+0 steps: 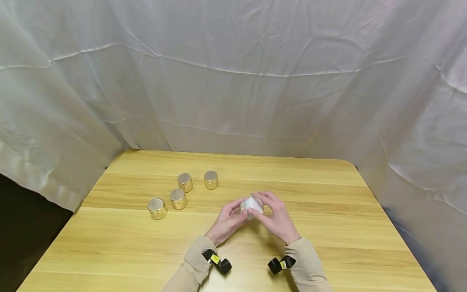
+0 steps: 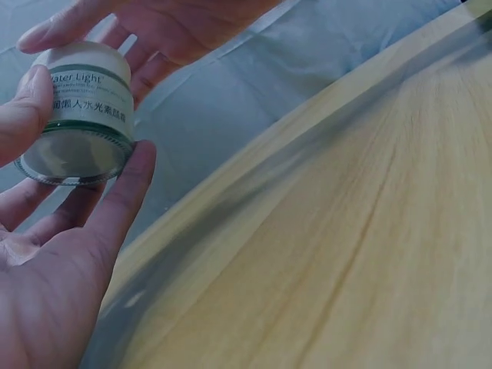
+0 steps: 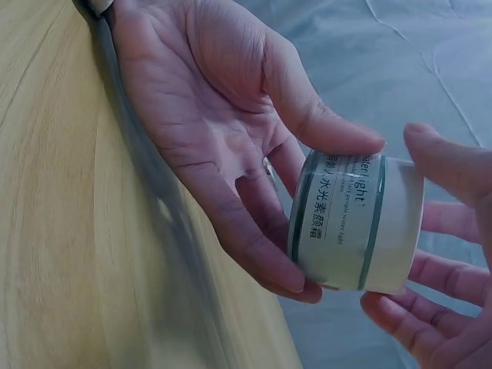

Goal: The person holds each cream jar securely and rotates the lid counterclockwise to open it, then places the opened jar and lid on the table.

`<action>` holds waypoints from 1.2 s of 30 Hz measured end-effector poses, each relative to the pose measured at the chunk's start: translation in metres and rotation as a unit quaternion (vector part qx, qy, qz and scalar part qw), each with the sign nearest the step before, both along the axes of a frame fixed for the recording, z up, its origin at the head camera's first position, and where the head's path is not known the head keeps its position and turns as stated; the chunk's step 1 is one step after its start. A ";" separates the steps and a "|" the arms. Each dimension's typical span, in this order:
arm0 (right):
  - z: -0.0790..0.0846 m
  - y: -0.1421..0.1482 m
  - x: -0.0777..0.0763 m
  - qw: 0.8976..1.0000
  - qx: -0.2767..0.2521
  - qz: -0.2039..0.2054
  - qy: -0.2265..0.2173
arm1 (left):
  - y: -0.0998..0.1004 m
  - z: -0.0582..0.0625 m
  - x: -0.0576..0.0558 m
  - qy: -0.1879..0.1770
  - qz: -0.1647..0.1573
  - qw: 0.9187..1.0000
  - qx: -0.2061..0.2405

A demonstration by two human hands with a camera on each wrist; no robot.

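Observation:
I hold a small white cream jar (image 1: 251, 205) with a green-banded label between both hands, just above the middle of the wooden table (image 1: 328, 227). My left hand (image 1: 237, 214) grips the labelled body of the jar (image 2: 81, 115) with thumb and fingers. My right hand (image 1: 263, 207) curls its thumb and fingers round the white lid end of the jar (image 3: 396, 223). In the right wrist view the jar lies on its side, the left hand's palm (image 3: 207, 115) behind it.
Several small jars with gold lids (image 1: 178, 198) stand in a loose group on the table, left of my hands. White cloth (image 1: 233, 81) hangs behind and to both sides. The table's left edge drops into a dark gap (image 1: 22, 243).

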State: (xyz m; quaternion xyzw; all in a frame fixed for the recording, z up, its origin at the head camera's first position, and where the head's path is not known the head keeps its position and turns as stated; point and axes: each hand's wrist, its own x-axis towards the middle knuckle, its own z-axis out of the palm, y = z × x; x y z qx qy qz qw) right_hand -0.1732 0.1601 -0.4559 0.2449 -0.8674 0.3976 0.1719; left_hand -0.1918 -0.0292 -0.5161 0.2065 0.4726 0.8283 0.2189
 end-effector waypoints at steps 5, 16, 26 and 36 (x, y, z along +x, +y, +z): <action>-0.001 -0.001 0.000 0.999 0.030 0.016 0.024 | 0.000 0.001 0.001 0.004 -0.013 1.000 0.000; 0.002 -0.005 0.005 0.995 0.083 0.024 0.045 | 0.000 -0.002 0.001 0.032 -0.023 0.999 -0.004; 0.002 -0.003 0.005 0.990 0.094 0.054 0.094 | 0.001 -0.003 0.000 0.059 -0.032 0.998 0.015; 0.003 0.001 0.004 0.989 0.072 0.093 0.094 | 0.000 -0.002 0.002 0.055 -0.029 0.998 0.022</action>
